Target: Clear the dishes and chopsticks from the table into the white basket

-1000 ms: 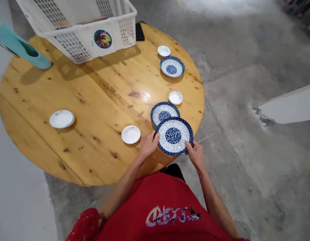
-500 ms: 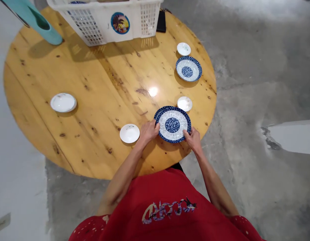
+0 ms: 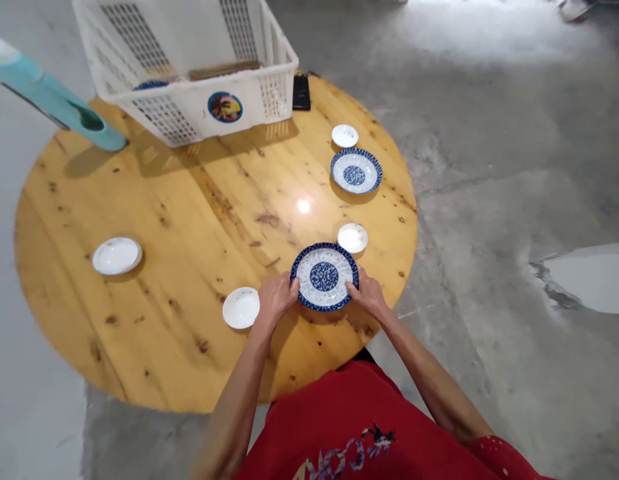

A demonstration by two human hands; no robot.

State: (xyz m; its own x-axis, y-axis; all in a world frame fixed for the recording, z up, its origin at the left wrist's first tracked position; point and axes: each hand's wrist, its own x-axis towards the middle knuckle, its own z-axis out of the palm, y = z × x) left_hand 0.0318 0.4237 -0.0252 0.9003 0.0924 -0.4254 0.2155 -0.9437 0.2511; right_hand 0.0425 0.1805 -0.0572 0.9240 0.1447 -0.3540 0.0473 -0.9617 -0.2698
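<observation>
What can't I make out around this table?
All in the head view:
Whatever is under the held plate: the plate hides it.
Left hand, right hand: most fingertips hidden by the plate.
White basket: front wall obscures its lower contents.
Teal object: cut off by the left edge.

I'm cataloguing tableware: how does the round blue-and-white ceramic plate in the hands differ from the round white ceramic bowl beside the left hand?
The round blue-and-white plate has a dark blue rim and patterned centre, while the white bowl is mostly plain. The plate looks wider than the bowl. The left hand and right hand grip the plate, whereas the bowl sits on the wooden table unheld. Both have round outlines.
</observation>
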